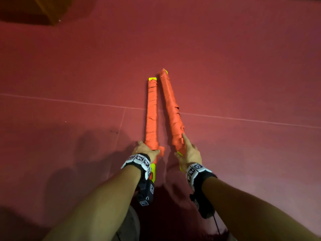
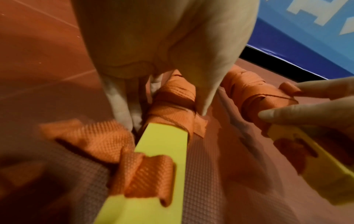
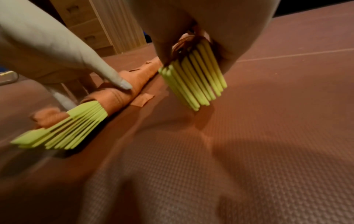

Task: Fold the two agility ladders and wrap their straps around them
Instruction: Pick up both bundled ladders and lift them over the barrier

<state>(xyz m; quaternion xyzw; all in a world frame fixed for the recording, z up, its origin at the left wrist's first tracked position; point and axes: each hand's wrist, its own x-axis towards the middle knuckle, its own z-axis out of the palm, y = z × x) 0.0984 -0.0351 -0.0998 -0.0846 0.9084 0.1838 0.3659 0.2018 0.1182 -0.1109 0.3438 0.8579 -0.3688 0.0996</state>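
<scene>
The fingers of the left hand (image 1: pixel 145 150) are curled round the near end of the left ladder bundle (image 1: pixel 152 112), which is seen lying flat on the red textured mat (image 1: pixel 243 84). The right hand (image 1: pixel 189 153) is closed round the near end of the right ladder bundle (image 1: pixel 171 105), its index finger laid straight along the wrapping; in the right wrist view that end is seen raised off the mat. Both stacks of yellow-green rungs (image 3: pixel 193 81) are wound along their length in orange strap (image 2: pixel 172 97). The bundles are set just beside each other, spread slightly at the near ends. A wooden cabinet (image 3: pixel 107 25) is visible at the mat's edge.
</scene>
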